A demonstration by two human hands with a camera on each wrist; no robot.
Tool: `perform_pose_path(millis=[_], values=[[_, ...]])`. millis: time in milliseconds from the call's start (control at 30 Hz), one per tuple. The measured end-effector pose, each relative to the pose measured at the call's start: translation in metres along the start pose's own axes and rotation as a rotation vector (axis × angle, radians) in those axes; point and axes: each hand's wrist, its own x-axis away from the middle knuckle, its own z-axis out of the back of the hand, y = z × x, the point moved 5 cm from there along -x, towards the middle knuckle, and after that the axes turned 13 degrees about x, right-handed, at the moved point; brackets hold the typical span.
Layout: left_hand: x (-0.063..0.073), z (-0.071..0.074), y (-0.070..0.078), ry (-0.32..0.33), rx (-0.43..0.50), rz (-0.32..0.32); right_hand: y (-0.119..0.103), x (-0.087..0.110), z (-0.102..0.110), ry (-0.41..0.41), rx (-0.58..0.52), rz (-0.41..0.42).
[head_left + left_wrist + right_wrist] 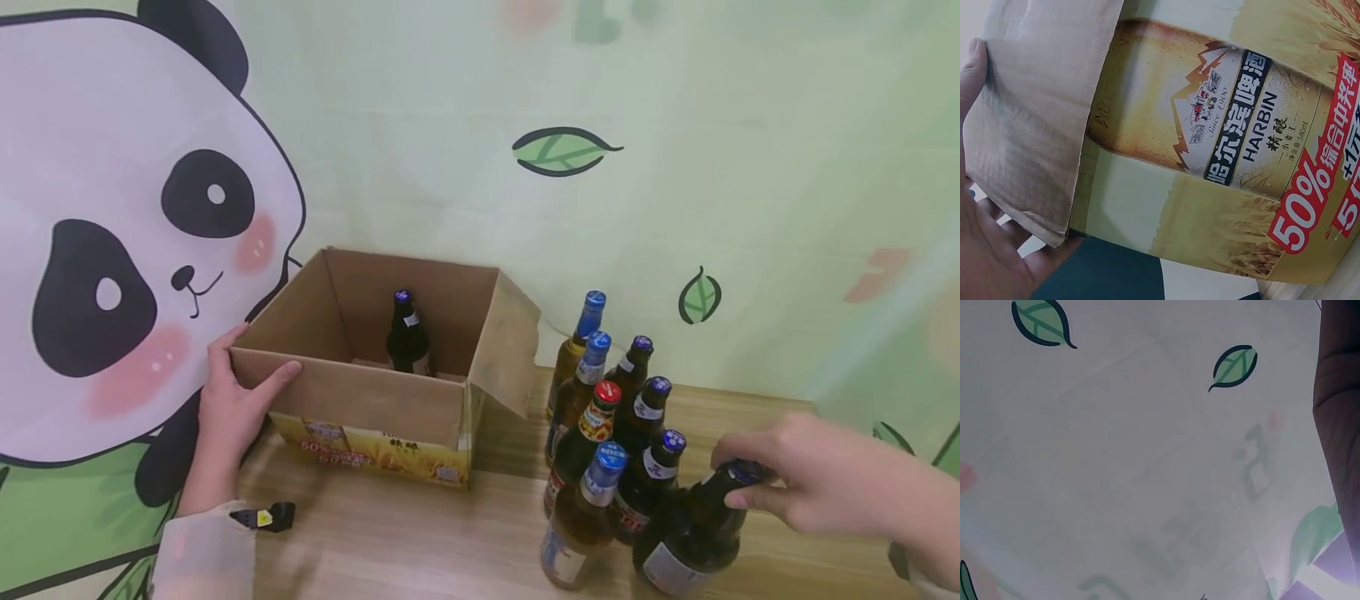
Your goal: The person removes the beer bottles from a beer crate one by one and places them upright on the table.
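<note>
My left hand (236, 412) grips the front left corner of an open cardboard box (375, 396), its thumb lying over the folded-down front flap. In the left wrist view, that flap (1041, 106) sits between thumb and fingers, beside a printed beer bottle picture. One dark beer bottle (407, 337) stands upright inside the box. At the right, my right hand (806, 475) pinches another dark beer bottle (686, 537) by its neck, just below the cap; this bottle leans a little. Only part of the right hand (1341, 419) shows in the right wrist view.
Several beer bottles stand close together right of the box: blue-capped ones (581, 521), a red-capped one (592, 433) and dark ones (648, 479). A side flap (510, 342) sticks out from the box towards them. A printed cloth (637, 225) hangs behind the wooden table (390, 533).
</note>
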Motion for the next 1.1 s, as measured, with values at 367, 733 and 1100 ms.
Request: perform_pose_path(millis=[367,733,1100], values=[[0.0,-0.002,0.002,-0.014,0.003,-0.014,0.002,-0.001,-0.043,-0.041,-0.074,-0.053],[0.0,0.0,0.0,-0.019,-0.004,-0.006,0.003,-0.005,-0.064,-0.081,-0.194,-0.068],[0.001,0.001,0.001,-0.01,-0.009,-0.008,0.003,-0.008,-0.074,-0.05,-0.196,-0.048]])
